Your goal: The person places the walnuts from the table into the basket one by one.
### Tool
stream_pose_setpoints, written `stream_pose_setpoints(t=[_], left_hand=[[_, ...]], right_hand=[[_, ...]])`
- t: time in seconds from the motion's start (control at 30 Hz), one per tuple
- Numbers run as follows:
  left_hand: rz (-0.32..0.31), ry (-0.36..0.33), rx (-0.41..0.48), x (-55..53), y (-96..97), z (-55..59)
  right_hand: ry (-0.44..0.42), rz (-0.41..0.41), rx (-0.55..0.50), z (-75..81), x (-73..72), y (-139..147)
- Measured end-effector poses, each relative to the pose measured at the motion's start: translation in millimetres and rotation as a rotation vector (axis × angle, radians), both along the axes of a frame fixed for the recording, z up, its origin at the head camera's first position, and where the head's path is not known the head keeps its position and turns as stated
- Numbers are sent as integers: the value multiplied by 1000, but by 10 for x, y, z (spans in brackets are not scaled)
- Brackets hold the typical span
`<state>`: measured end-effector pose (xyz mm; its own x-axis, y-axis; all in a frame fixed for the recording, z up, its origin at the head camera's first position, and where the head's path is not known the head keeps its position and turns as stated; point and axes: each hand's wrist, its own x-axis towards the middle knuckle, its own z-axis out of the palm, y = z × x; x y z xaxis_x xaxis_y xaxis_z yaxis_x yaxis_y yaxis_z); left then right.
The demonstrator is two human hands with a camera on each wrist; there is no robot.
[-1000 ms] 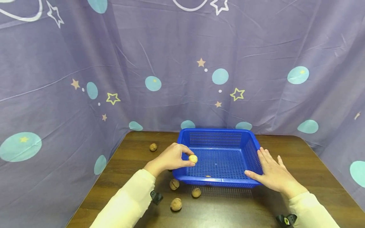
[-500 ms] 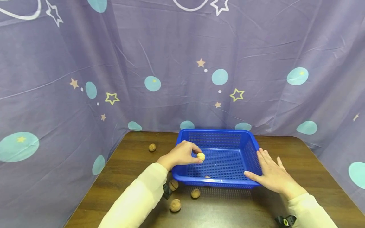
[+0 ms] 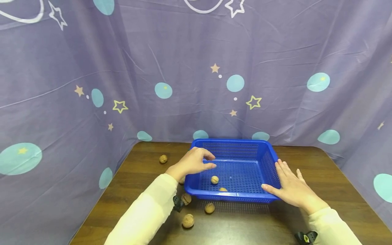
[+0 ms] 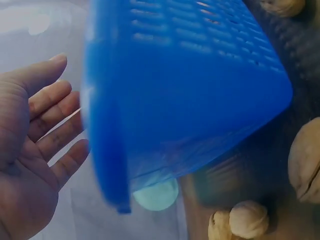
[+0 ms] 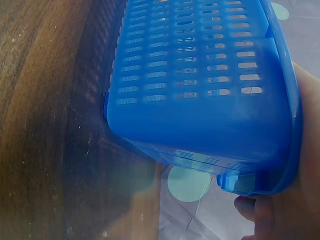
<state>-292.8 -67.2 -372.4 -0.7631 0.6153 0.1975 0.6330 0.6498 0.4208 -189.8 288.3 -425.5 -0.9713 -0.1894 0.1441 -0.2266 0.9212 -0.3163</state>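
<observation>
My left hand point(image 3: 193, 160) hovers over the left side of a blue plastic basket point(image 3: 234, 194), thumb and fingers parted with nothing between them. Below it a walnut point(image 3: 214, 179) lies on the basket floor. A second walnut point(image 3: 223, 189) shows partly behind the front rim. My right hand point(image 3: 292, 186) rests along the basket's right rim, fingers straight and thumb spread over the front corner. From the left wrist, the left palm point(image 4: 27, 185) appears beside the basket's rim with loosely bent fingers. In the right wrist view the basket wall point(image 5: 200, 125) hides most of the right hand.
Several walnuts lie on the brown wooden table point(image 3: 242, 224): one walnut point(image 3: 163, 159) at the back left, others such as this walnut point(image 3: 188, 221) before the basket's front left corner. A purple patterned curtain point(image 3: 183, 51) hangs behind the table and at both sides.
My left hand moved right over the basket holding a walnut, then let it go. That walnut now lies on the basket floor. My right hand has stayed at the rim.
</observation>
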Motion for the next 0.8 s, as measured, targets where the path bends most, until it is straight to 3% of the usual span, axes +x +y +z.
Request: stream_pose_setpoints(t=[0.2,0.37,0.57,0.8], left_hand=[[36,54,81,104,-237,94],[70,97,177,210,-496,103],[114,79,224,330,-790,7],[152,53,228,431,-1068,-208]], right_hand=[[-8,5,0,-2,3,-4],[-11,5,-3,13,3,-2],[-17,6,-9,29,5,-9],[-23,10,-6,34,4,-11]])
